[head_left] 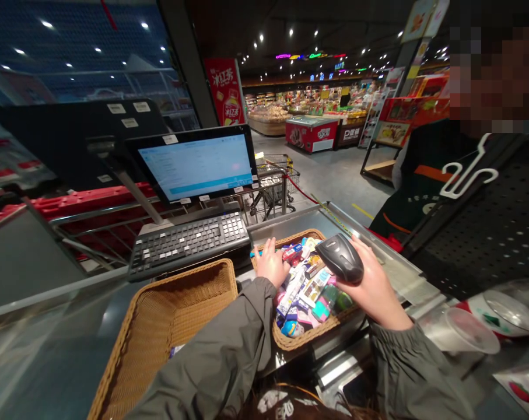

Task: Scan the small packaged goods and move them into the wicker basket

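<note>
My right hand grips a black handheld barcode scanner above a wicker basket heaped with small packaged goods. My left hand lies at the basket's far left side, fingers spread. Beneath it runs a slim packet with a blue end, and I cannot tell whether the hand grips it. Colourful packets, tubes and small boxes fill the basket, partly hidden by my hands. A second wicker basket sits nearer on the left, its inside mostly bare.
A black keyboard and a monitor stand just left of the baskets. A person in a dark apron stands to the right by a black pegboard. A plastic cup sits at the right.
</note>
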The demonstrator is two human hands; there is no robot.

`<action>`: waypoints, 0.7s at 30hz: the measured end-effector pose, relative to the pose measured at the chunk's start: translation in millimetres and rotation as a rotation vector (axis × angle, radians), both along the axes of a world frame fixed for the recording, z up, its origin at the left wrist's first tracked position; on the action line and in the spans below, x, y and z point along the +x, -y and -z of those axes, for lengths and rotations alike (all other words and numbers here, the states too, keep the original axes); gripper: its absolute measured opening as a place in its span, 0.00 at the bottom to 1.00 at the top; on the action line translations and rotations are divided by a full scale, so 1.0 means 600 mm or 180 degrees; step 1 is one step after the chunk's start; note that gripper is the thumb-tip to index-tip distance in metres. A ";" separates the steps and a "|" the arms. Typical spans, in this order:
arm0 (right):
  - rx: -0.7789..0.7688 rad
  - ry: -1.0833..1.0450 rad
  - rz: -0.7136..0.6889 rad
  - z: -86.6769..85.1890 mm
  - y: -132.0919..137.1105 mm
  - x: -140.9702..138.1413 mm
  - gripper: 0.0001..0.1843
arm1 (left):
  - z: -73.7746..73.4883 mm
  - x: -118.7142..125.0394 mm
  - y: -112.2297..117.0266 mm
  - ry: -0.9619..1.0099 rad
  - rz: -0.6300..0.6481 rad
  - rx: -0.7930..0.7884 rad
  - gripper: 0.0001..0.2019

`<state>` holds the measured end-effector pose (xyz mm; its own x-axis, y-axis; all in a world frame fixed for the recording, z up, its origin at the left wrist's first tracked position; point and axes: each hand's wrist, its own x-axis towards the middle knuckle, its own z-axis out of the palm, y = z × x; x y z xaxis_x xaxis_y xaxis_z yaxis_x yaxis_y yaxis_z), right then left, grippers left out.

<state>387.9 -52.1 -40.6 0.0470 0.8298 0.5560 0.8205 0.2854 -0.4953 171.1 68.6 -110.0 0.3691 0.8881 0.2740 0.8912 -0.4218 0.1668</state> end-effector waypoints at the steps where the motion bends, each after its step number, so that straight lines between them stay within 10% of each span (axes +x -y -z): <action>1: -0.0002 0.0009 -0.0006 0.000 0.001 0.001 0.31 | 0.003 0.002 -0.003 0.0057 0.0000 0.0005 0.10; 6: -0.0018 0.0031 0.0076 -0.003 0.011 0.003 0.31 | -0.015 -0.014 -0.011 0.0200 0.0300 0.0021 0.08; 11: -0.0053 0.0081 0.0065 -0.013 0.017 -0.011 0.31 | -0.085 -0.076 -0.007 0.0281 0.0694 0.0553 0.06; 21: -0.0101 0.0634 -0.1050 -0.056 0.010 -0.149 0.32 | -0.180 -0.238 0.015 0.0513 0.0447 0.1232 0.09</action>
<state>298.4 -58.0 -7.1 -0.3316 0.7993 0.5012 0.7682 0.5371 -0.3483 28.4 59.4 -1.8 0.4041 0.6531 0.6405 0.7964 -0.5956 0.1049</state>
